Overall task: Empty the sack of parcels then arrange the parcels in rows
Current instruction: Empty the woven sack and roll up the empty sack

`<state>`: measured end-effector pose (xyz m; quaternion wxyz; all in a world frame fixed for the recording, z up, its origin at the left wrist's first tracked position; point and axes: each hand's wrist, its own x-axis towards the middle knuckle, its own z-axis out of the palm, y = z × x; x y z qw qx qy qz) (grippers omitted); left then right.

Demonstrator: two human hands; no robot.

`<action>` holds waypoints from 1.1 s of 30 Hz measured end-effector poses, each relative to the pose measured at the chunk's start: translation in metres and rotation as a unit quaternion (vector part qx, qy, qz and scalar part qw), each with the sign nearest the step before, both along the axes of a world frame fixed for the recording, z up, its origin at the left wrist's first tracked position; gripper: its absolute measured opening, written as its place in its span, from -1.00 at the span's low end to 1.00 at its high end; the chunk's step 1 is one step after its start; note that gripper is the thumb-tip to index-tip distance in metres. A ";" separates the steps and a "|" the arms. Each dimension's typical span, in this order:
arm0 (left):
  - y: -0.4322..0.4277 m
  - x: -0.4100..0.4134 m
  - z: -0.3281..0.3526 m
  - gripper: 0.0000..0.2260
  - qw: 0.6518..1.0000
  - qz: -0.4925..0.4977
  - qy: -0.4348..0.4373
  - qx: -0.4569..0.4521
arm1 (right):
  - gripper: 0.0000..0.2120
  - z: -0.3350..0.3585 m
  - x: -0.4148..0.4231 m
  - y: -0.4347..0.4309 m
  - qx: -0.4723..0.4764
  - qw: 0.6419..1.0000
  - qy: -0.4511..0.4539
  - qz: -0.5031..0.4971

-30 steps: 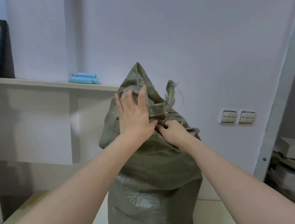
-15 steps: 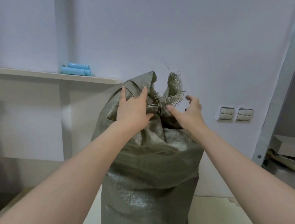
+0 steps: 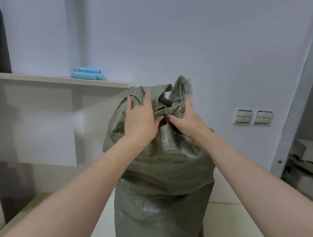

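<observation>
In the head view the sack (image 3: pixel 162 174) stands upright directly under both hands, its neck twisted closed. I see the left hand (image 3: pixel 140 119) lying with straight fingers on the top fold, I think to steady it, while the right hand (image 3: pixel 187 119) curls around the neck, probably to loosen it.

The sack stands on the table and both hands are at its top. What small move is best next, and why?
Probably pull the knot loose. The sack is upright and tied shut, so nothing can come out yet. The left hand presses its top beside the knot, and the right hand grips the gathered cloth there.
</observation>
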<state>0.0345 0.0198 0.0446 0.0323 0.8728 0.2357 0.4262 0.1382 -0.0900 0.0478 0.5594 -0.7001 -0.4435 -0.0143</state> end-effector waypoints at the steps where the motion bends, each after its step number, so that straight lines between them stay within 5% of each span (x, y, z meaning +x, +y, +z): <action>1: -0.003 -0.001 0.000 -0.29 1.000 0.002 0.003 0.000 | -0.24 0.001 -0.001 -0.002 -0.006 1.000 0.001 0.012; 4: -0.014 -0.003 -0.002 -0.28 1.000 0.003 0.005 0.012 | -0.20 0.004 -0.007 -0.006 -0.033 0.999 -0.011 -0.008; 11: -0.020 -0.015 -0.010 -0.27 0.999 -0.008 -0.038 0.018 | -0.80 0.004 -0.016 -0.013 -0.047 0.983 -0.028 -0.176; 15: -0.021 -0.014 -0.016 -0.03 0.996 -0.074 -0.045 0.008 | -0.74 0.003 -0.025 -0.026 -0.067 0.961 -0.162 -0.212; 18: -0.028 -0.013 -0.016 0.23 0.991 -0.134 -0.006 -0.022 | -0.71 0.004 -0.025 -0.039 -0.048 0.958 -0.178 -0.219; 22: -0.041 -0.007 -0.016 0.29 0.990 -0.129 0.051 -0.024 | -0.70 0.003 -0.035 -0.050 -0.021 0.979 -0.161 -0.123; 25: -0.049 -0.004 -0.018 0.05 0.994 -0.097 0.040 -0.018 | -0.79 -0.002 -0.040 -0.050 -0.039 0.982 -0.181 -0.044; 29: -0.046 -0.004 -0.028 -0.65 0.997 -0.065 -0.007 0.032 | -0.78 -0.012 -0.036 -0.058 -0.004 0.991 -0.129 0.036; 33: -0.038 -0.007 -0.030 -0.80 0.997 -0.059 -0.048 0.026 | -0.76 -0.018 -0.028 -0.059 0.053 0.994 -0.088 -0.029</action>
